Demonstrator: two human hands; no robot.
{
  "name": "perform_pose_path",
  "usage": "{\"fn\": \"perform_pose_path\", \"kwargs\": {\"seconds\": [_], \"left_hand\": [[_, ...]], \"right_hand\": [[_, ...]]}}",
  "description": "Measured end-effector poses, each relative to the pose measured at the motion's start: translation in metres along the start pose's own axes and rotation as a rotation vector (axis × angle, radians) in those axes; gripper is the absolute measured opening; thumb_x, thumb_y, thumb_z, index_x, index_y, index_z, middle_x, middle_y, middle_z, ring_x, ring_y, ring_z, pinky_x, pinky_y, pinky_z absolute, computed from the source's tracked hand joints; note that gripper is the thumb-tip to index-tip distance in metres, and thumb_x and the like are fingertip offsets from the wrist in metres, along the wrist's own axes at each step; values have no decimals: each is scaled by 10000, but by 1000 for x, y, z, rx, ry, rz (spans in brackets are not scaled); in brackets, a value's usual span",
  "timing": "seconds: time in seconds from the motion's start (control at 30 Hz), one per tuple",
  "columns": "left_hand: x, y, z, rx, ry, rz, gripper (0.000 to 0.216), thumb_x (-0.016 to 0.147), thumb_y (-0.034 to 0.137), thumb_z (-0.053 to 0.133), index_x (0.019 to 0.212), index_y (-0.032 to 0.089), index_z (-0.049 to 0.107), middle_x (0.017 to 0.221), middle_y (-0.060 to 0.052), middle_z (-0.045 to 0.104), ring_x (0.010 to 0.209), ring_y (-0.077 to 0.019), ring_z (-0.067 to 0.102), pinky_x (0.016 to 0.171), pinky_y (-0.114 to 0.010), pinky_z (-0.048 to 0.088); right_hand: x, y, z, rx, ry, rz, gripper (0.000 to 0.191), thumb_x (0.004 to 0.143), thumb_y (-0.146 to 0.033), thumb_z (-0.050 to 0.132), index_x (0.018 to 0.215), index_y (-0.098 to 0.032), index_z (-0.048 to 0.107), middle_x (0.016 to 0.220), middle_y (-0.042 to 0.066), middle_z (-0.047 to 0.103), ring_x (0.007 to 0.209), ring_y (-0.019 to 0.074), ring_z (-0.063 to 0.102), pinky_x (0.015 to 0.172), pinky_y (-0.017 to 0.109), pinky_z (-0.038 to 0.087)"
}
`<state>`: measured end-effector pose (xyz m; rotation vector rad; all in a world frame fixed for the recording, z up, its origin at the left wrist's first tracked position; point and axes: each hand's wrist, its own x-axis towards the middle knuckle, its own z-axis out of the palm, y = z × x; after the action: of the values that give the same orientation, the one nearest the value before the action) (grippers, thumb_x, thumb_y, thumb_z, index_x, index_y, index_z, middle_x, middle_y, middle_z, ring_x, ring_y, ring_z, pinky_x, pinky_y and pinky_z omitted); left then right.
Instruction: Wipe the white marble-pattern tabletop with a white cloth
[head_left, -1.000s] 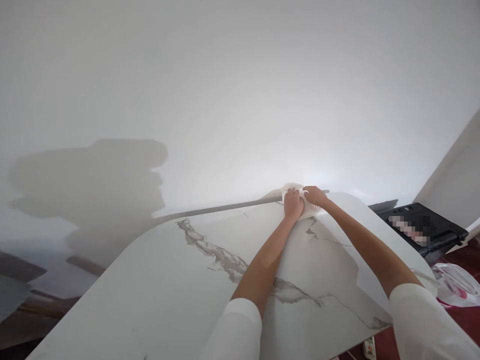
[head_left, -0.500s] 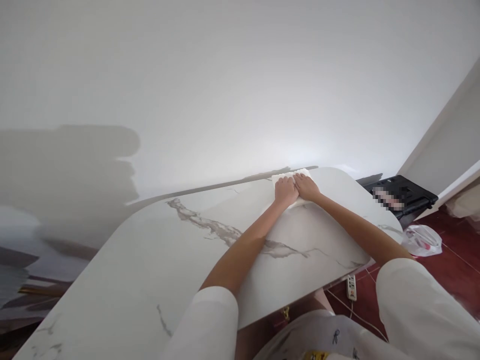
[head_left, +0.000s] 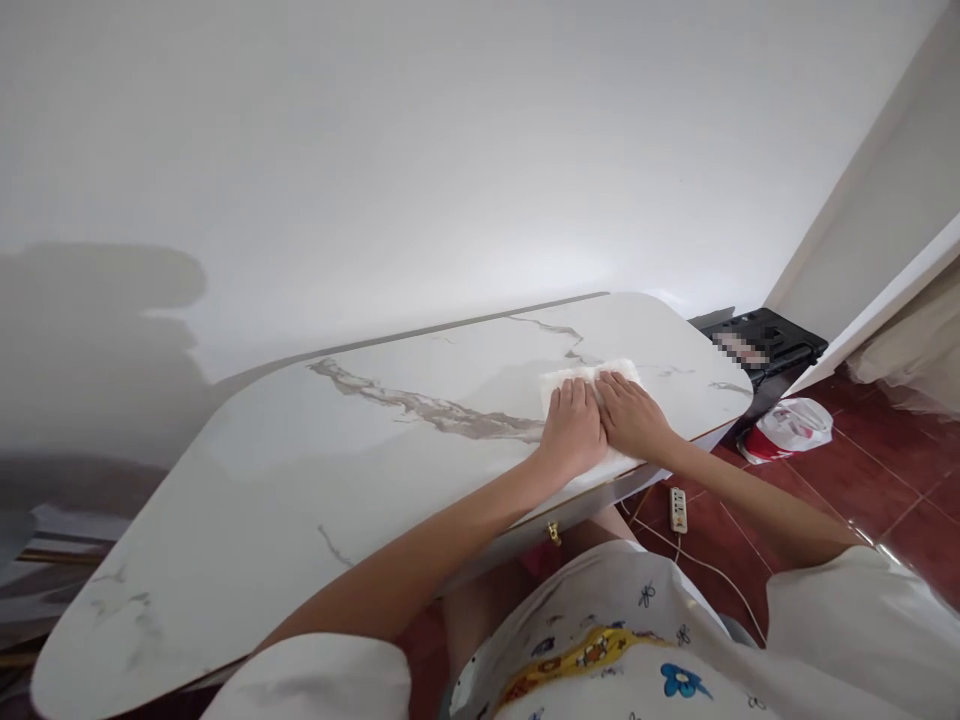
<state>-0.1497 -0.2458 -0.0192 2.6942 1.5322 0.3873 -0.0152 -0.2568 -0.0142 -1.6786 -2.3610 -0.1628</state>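
Note:
A white cloth [head_left: 553, 382] lies flat on the marble-patterned white tabletop [head_left: 247, 480], close to its front edge. My left hand [head_left: 574, 430] presses down on the left part of it, fingers together and bent over the cloth. Right beside it, touching, my right hand [head_left: 634, 418] bears on the cloth's right part with its fingers closed against it. Both palms hide the middle of the cloth, whose far edge shows beyond my fingertips.
A white wall [head_left: 450, 180] runs along the table's back edge. On the right are a black case [head_left: 787, 340], a white and red plastic bag [head_left: 791, 428] and a power strip [head_left: 678, 510] with its cable on the red tiled floor [head_left: 885, 470]. A brass-coloured fitting [head_left: 553, 533] sits under the table's front edge.
Both hands have pulled the cloth from the table's back edge towards me, near the front edge. My elbows have bent, and the camera view has shifted a little.

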Motion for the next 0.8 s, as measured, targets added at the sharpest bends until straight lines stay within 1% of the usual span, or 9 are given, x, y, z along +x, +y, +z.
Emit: {"fn": "perform_pose_path", "kwargs": {"seconds": [0.1, 0.2, 0.33, 0.43, 0.5, 0.57, 0.63, 0.7, 0.8], "left_hand": [[-17, 13, -1, -5, -10, -7, 617, 866, 242, 395, 1446, 32, 414, 1504, -228, 425, 1433, -374, 329, 1181, -504, 230], [-22, 25, -4, 5, -31, -27, 626, 860, 225, 406, 1453, 24, 409, 1503, -242, 423, 1437, -387, 324, 1184, -528, 228], [-15, 43, -8, 7, -66, -20, 633, 883, 227, 380, 1464, -26, 366, 1524, -270, 377, 1450, -394, 299, 1177, -551, 241], [-6, 56, -11, 17, -86, -2, 639, 907, 246, 361, 1464, -67, 334, 1534, -281, 349, 1456, -398, 277, 1182, -542, 233], [1, 60, -13, 21, -110, -3, 640, 916, 253, 357, 1456, -90, 330, 1532, -292, 344, 1453, -400, 279, 1186, -525, 228], [10, 59, -13, 14, -115, 5, 626, 922, 254, 356, 1452, -81, 344, 1523, -285, 364, 1445, -390, 298, 1185, -511, 231], [21, 52, -11, 8, -105, 17, 611, 924, 249, 358, 1449, -64, 359, 1514, -270, 386, 1434, -375, 318, 1181, -492, 236], [34, 40, -9, 13, -84, 22, 595, 926, 242, 357, 1440, -57, 374, 1495, -259, 414, 1415, -362, 341, 1175, -470, 241], [56, 18, -6, 38, -65, 17, 571, 936, 243, 343, 1427, -44, 393, 1470, -247, 443, 1393, -342, 362, 1161, -440, 251]], "right_hand": [[-21, -6, 0, 17, 18, 4, 510, 976, -238, 309, 1392, -11, 498, 1496, 213, 463, 1416, 323, 395, 1146, 459, 345], [-28, -1, -2, 49, 28, -7, 507, 973, -239, 323, 1393, -25, 510, 1478, 197, 492, 1404, 301, 419, 1157, 453, 349], [-29, 23, -2, 103, 52, -37, 503, 969, -246, 318, 1391, -63, 524, 1465, 161, 519, 1385, 267, 453, 1156, 448, 373], [-29, 45, 1, 113, 70, -51, 504, 983, -261, 291, 1387, -80, 531, 1456, 152, 532, 1374, 258, 470, 1151, 447, 387], [-27, 55, 5, 94, 84, -57, 499, 988, -268, 285, 1388, -98, 531, 1452, 146, 538, 1368, 263, 478, 1144, 456, 396], [-22, 60, 8, 63, 86, -55, 493, 985, -260, 294, 1389, -100, 527, 1449, 150, 541, 1362, 274, 483, 1135, 463, 402], [-11, 62, 10, 32, 75, -44, 492, 980, -243, 299, 1390, -84, 519, 1449, 163, 537, 1360, 286, 483, 1129, 464, 401], [5, 62, 11, 18, 61, -24, 487, 980, -226, 300, 1388, -72, 515, 1440, 173, 542, 1356, 288, 483, 1123, 453, 398], [37, 61, 12, 49, 39, 16, 456, 982, -207, 305, 1359, -102, 537, 1415, 154, 568, 1339, 267, 495, 1108, 415, 396]]}}
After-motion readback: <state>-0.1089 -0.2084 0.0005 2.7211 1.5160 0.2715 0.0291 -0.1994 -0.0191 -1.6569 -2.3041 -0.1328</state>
